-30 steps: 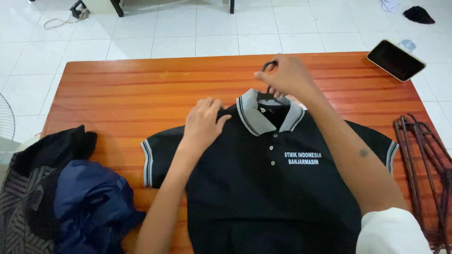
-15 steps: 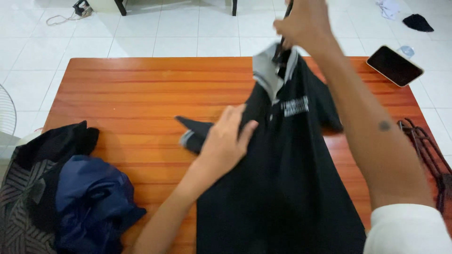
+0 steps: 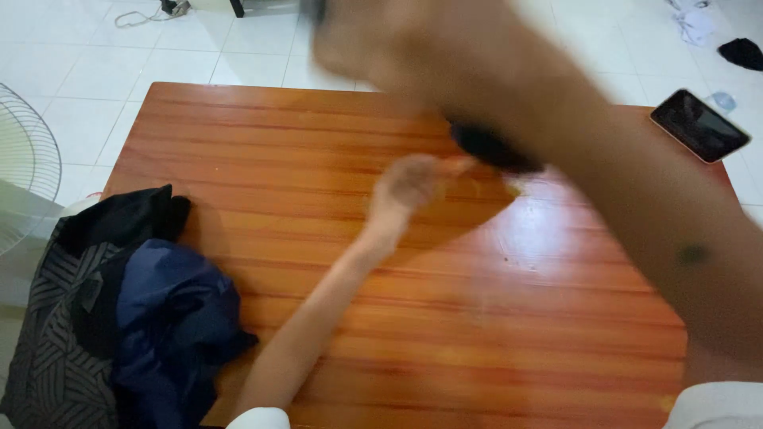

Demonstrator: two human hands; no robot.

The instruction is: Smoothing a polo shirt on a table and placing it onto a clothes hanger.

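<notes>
A: What changed on the table [image 3: 556, 318]?
B: The black polo shirt [image 3: 493, 149] has left the wood; only a dark blurred scrap shows under the raised right hand [image 3: 381, 40], grip unreadable.
A: And the left hand [image 3: 409, 187]?
B: Loosely open, holding nothing, mid-table; clothes pile [image 3: 119, 310] at the left edge, phone [image 3: 699, 125] far right

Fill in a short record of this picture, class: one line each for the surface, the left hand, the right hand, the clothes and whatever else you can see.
Surface: wooden table on a white tiled floor.
Left hand: blurred, over the table's middle, beside a dark blurred shape; grip unclear.
Right hand: raised near the top edge, heavily blurred; what it holds cannot be told.
Clothes: pile of black, navy and patterned garments at the table's left edge.
Other: phone at the far right corner; fan at left.
</notes>
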